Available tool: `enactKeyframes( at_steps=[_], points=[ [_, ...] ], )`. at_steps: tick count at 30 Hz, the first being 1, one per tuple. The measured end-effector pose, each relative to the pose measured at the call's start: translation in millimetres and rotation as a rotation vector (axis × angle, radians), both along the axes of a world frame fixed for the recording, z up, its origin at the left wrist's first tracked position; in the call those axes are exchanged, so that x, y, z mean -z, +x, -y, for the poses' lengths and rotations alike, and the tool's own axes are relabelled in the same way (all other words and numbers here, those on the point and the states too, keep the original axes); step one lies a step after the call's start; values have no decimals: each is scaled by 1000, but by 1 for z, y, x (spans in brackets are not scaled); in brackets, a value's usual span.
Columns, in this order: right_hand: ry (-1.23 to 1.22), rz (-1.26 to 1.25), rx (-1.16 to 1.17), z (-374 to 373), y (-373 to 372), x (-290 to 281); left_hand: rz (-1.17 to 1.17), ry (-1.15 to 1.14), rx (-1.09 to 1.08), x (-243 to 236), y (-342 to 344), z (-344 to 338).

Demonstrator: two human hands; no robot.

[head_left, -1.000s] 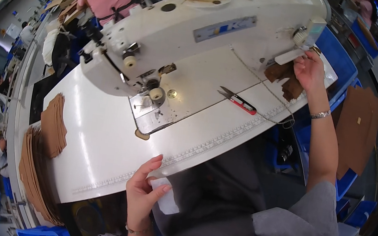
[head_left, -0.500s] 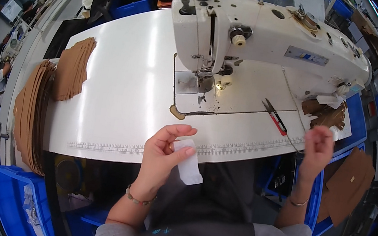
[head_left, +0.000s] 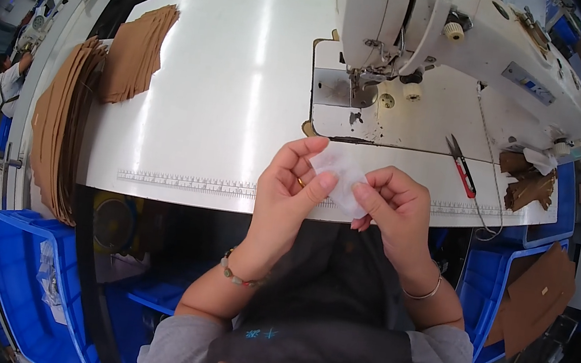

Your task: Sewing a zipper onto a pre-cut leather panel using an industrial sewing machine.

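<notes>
A small piece of thin white fabric point(head_left: 342, 175) is stretched between my two hands, above the front edge of the white sewing table point(head_left: 203, 117). My left hand point(head_left: 293, 182) pinches its left side between thumb and fingers. On the other side my right hand point(head_left: 397, 202) grips it with thumb and curled fingers. Just beyond them stands a white sewing machine point(head_left: 467, 35), its needle and presser foot point(head_left: 360, 83) over the metal plate. Red-handled thread snips point(head_left: 463, 169) lie to the right of my hands, beside a hanging cord point(head_left: 487, 146).
Two stacks of brown cut pieces, one nearer point(head_left: 60, 127) and one farther point(head_left: 138, 52), are at the table's left. Brown scraps point(head_left: 529, 187) lie at the right end. Blue bins stand below on the left point(head_left: 35, 257) and right point(head_left: 483, 290), the right one with brown panels point(head_left: 538, 298).
My right hand has come in from the right and taken hold of the white fabric. My left hand still grips it. The whole view has shifted, so the machine appears higher and farther right.
</notes>
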State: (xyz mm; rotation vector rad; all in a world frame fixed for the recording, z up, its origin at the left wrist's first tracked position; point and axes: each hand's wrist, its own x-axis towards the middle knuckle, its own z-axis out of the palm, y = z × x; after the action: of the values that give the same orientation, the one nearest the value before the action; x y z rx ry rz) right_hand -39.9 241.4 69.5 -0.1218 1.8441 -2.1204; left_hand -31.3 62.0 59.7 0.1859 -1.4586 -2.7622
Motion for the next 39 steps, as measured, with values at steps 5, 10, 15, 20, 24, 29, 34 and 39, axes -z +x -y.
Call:
enactKeyframes(
  at_steps=[5,10,15,20,24,29,34,39],
  points=[
    [-164,21,78,0,4,-6,66,-92,233,2,2,3],
    [141,-288,-66,-19,1,-18,133,-110,301,0,-3,17],
    [444,-717,-197,-27,-7,-17,146,-216,449,-4,-5,22],
    [444,-606,-164,-25,-3,-18,52,-302,439,-7,-2,18],
    [328,-422,-105,-23,1,-11,-23,-287,377,-4,6,13],
    [70,-106,-20,-17,7,-1,-46,-392,418,3,8,14],
    [248,-445,14,-19,8,-2,49,-311,440,2,5,19],
    [575,-1011,32,-21,1,-1,155,-150,561,-4,3,25]
  ],
)
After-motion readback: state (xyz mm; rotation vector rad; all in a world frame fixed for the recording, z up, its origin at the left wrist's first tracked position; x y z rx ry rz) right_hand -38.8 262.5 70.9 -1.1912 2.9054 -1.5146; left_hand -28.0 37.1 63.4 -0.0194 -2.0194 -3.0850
